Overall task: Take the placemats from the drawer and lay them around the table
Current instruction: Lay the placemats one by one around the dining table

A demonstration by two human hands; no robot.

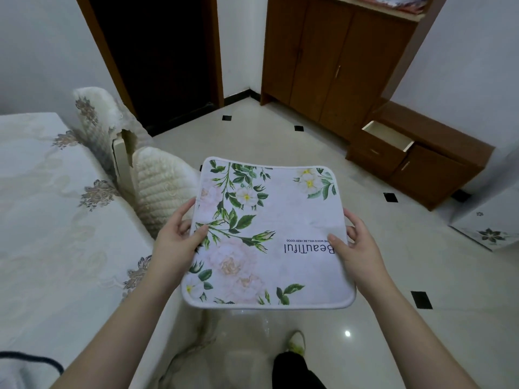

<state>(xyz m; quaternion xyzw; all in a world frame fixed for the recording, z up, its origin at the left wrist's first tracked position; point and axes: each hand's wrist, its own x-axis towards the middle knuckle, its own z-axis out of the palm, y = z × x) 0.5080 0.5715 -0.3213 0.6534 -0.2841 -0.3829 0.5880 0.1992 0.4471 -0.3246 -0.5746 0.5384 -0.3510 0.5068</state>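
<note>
Clearly, with both hands, left [175, 237] and right [355, 242], pinching only the side edges of the floral placemat [269, 234] held in mid-air beside the bench [42, 192], it could sag or slip free.

A cloth-covered table [50, 220] stands left; something dark-edged, perhaps another mat [25, 366], lies on it.

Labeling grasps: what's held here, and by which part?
The floral placemat, held flat by its two side edges: left hand on the left edge, right hand on the right.
</note>
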